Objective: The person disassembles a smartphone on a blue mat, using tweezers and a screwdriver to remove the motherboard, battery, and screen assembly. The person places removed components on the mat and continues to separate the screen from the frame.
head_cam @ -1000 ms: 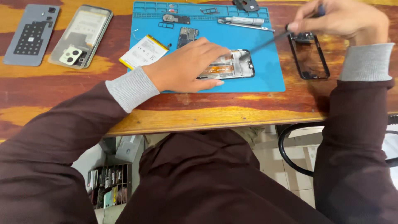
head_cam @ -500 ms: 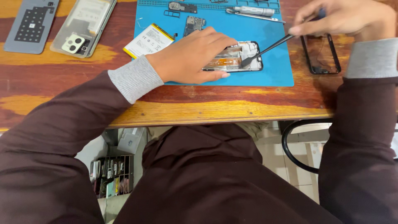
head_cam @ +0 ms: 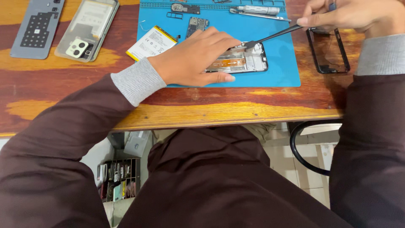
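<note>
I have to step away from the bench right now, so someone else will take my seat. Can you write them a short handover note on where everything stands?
Left hand: flat on the opened phone, pinning it to the blue mat.
Right hand: grip closed on the tweezers, tips at the phone's upper edge.
Around: battery and small circuit board on the mat; screwdriver at the mat's top; black frame on the wooden table to the right; back cover and grey plate to the left.
Done: phone opened, battery out.
Left: the part under the tweezers; whether it is free I cannot tell.
</note>
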